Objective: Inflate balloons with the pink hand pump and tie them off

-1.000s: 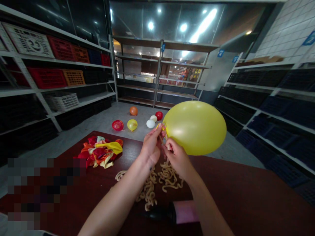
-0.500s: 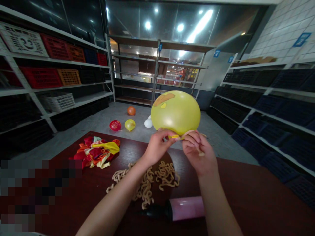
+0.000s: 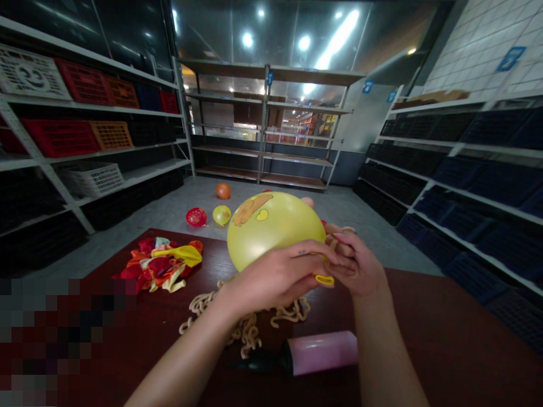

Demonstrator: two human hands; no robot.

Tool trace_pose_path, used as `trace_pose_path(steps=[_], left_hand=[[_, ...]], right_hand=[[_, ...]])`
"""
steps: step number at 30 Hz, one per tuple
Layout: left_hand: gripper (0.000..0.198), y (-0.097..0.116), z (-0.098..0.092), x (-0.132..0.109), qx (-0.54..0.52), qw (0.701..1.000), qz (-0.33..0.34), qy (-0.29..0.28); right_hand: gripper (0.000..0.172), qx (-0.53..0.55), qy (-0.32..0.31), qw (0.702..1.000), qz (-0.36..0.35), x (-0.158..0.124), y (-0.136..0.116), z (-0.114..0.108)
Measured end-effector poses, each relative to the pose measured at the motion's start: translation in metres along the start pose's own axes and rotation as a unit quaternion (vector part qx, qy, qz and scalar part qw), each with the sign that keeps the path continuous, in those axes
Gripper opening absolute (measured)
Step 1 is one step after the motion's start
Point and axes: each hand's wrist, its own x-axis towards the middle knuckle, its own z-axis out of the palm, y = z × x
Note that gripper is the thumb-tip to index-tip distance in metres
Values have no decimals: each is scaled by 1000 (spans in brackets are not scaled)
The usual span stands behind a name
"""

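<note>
An inflated yellow balloon (image 3: pixel 275 226) with a brown print is tilted above the table, its neck end pointing right. My left hand (image 3: pixel 288 274) reaches across its lower side, fingers closed at the neck, with the yellow balloon mouth (image 3: pixel 324 280) sticking out below them. My right hand (image 3: pixel 360 257) meets it there, its fingers closed round a tan cord (image 3: pixel 333 243). The fingers of both hands touch and hide most of the neck. Below lie a pile of tan cords (image 3: pixel 246 333) and a pink pump (image 3: pixel 322 353) with a black nozzle.
Flat balloons (image 3: pixel 163 263) are heaped at the left of the dark red table (image 3: pixel 424 328). On the floor beyond lie inflated red (image 3: pixel 196 217), yellow (image 3: pixel 221 215) and orange (image 3: pixel 223 191) balloons. Shelves with crates (image 3: pixel 59 135) stand at both sides.
The balloon has moved down and left and tilted over. My left hand has crossed right, over the neck, to my right hand. The view has shifted slightly.
</note>
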Motion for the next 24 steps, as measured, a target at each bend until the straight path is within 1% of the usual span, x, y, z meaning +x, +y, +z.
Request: trace_pose_path(steps=[2, 4, 7, 10, 13, 15, 17, 18, 20, 22, 24], left_hand=[[11, 2, -4, -1, -47, 998, -36, -1], [10, 0, -5, -2, -64, 995, -79, 11], [13, -6, -2, -5, -47, 990, -124, 50], [18, -12, 5, -5, -20, 983, -159, 92], [15, -14, 10, -5, 9, 975, -195, 108], [13, -15, 10, -4, 30, 978, -188, 90], [20, -15, 10, -3, 50, 985, -151, 68], [20, -16, 10, -3, 59, 988, -132, 62], [12, -18, 10, -3, 74, 989, -108, 62], [10, -20, 10, -4, 78, 989, -109, 70], [9, -20, 10, -4, 58, 988, -119, 74]], right_hand=[[41, -2, -14, 1000, 1, -4, -3, 5], [43, -4, -21, 1000, -6, -7, -5, 11], [43, -7, -28, 999, -22, -9, -5, 20], [41, -14, -45, 999, -24, -8, -1, 26], [39, -28, -56, 998, -27, -6, 3, 31], [37, -46, -51, 997, -38, -6, 4, 33], [35, -67, -44, 995, -55, -7, 3, 34], [34, -76, -41, 994, -62, -8, 2, 34], [32, -85, -36, 994, -67, -10, 1, 33], [34, -84, -30, 994, -61, -10, 0, 31], [40, -83, -22, 995, -59, -9, 0, 28]])
